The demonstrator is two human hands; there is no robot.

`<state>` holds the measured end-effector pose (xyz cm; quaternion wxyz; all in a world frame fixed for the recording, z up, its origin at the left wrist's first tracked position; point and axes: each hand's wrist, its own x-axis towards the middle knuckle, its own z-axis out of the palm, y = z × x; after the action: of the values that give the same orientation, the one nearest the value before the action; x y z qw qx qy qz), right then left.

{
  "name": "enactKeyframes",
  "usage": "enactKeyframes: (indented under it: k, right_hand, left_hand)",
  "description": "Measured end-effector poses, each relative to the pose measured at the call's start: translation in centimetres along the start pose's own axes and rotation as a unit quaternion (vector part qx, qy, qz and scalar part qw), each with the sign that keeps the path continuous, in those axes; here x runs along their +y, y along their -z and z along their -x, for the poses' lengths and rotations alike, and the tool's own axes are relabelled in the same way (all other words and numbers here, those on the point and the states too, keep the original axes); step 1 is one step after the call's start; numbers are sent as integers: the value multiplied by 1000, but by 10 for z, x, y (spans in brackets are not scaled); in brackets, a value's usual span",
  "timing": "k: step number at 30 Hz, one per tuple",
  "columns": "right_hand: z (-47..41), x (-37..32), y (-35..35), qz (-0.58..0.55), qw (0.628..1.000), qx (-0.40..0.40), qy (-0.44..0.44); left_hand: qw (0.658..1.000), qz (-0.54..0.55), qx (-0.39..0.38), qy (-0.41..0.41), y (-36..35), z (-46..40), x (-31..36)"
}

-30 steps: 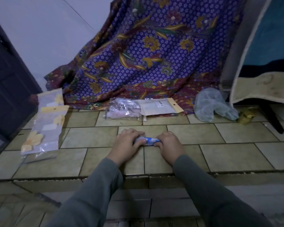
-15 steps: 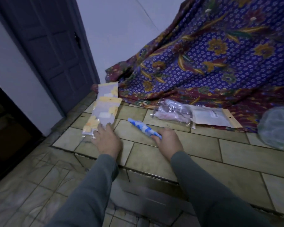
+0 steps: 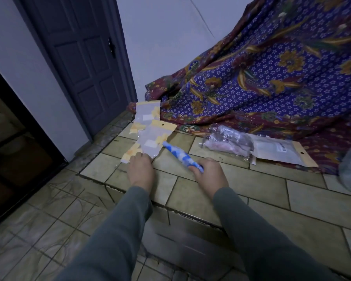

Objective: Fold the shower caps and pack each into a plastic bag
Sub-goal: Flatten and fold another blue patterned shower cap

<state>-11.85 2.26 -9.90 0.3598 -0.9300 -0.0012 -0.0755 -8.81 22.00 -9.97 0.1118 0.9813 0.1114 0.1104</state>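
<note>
- Best to slide one plastic bag (image 3: 148, 138) off the stack, open its mouth, then feed the rolled shower cap (image 3: 181, 157) in narrow end first, keeping the roll tight.
- Left hand (image 3: 140, 171): fingers laid on the near edge of the bags on the tiled floor (image 3: 251, 185); grip unclear.
- Right hand (image 3: 209, 175): curled round the cap's near end, far tip over the bags.

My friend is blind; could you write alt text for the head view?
A right hand grips a rolled blue-and-white shower cap while the left hand touches clear plastic bags with yellow headers on a tiled step.
</note>
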Motion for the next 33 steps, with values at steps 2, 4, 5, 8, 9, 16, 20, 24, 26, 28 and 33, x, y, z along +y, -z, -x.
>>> enactKeyframes:
  k: [2, 4, 5, 8, 9, 16, 20, 24, 26, 28, 33]
  right_hand:
    - [0, -2, 4, -21, 999, 30, 13]
    - [1, -5, 9, -46, 995, 82, 38]
    - [2, -6, 11, -61, 990, 114, 55]
    - [8, -10, 22, -85, 969, 206, 106]
    - [10, -11, 28, -88, 962, 230, 121]
    - [23, 11, 68, -52, 963, 226, 135]
    - [35, 31, 74, -42, 971, 207, 110]
    - [35, 35, 80, -53, 966, 231, 103]
    - [31, 31, 83, -59, 968, 228, 85]
    - [28, 26, 84, -61, 970, 222, 83]
    - [22, 37, 71, -16, 988, 144, 44]
  left_hand:
    - [996, 55, 63, -5, 9, 2, 4]
    - [986, 115, 121, -22, 21, 6, 17]
    - [980, 136, 143, -31, 27, 7, 25]
    - [963, 170, 187, -97, 47, 10, 44]
    - [954, 190, 187, -135, 51, 10, 48]
    - [873, 405, -205, -175, 35, 10, 62]
    - [788, 520, -301, -131, 25, 23, 64]
    - [705, 626, -319, -97, 41, 22, 64]
    - [709, 626, -316, -73, 46, 18, 61]
    - [783, 537, -305, -72, 42, 13, 61]
    - [903, 344, -229, -120, 2, 11, 85]
